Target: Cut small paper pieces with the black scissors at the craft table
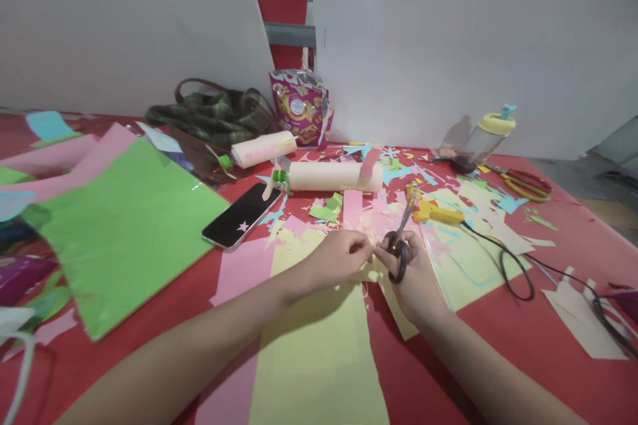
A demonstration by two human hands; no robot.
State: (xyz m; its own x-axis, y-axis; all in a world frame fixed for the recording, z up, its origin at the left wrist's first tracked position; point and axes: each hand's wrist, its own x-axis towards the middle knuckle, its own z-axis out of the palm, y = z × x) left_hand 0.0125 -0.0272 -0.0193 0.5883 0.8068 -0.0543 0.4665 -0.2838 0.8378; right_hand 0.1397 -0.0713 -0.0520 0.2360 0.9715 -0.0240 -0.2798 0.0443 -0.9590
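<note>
Red tabletop (pixel 413 378) in head view, strewn with paper scraps (pixel 327 208), backed by white panel (pixel 473 46). Right hand (pixel 415 272): grip wrapped around black-handled scissors (pixel 397 238), blades pointing away. Left hand (pixel 343 254) just beside, impossible to tell whether grip pinches anything, above pale-yellow paper sheet (pixel 319 352). Just beyond right hand, yellow glue gun (pixel 441 212); farther left, smartphone (pixel 239 216).

Soft, muted light casts a faint shadow left of the yellow-lidded bottle (pixel 481 144) on the white panel (pixel 423 33); the scissors (pixel 405 216) blur slightly, and both side edges stretch.
</note>
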